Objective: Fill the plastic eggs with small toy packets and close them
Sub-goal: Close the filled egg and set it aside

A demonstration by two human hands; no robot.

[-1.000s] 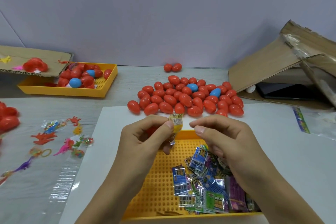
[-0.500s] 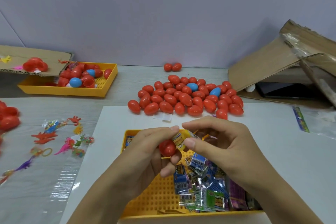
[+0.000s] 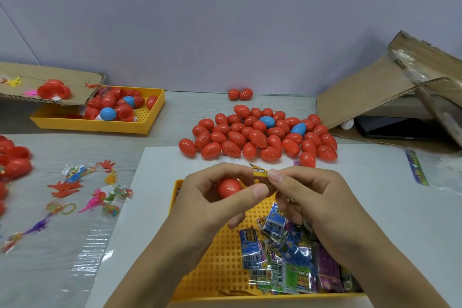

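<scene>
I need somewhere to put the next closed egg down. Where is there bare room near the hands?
The white sheet lies bare right of the near yellow tray, up to the striped strip, and in a narrower band left of it. Crowded: the egg pile ahead, loose toys on the left, packets filling the tray's right half.

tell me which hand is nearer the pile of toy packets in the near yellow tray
Right. The right hand hovers directly over the toy packets, its wrist covering some. The left hand, holding a red egg, sits off to their left above bare tray.
</scene>
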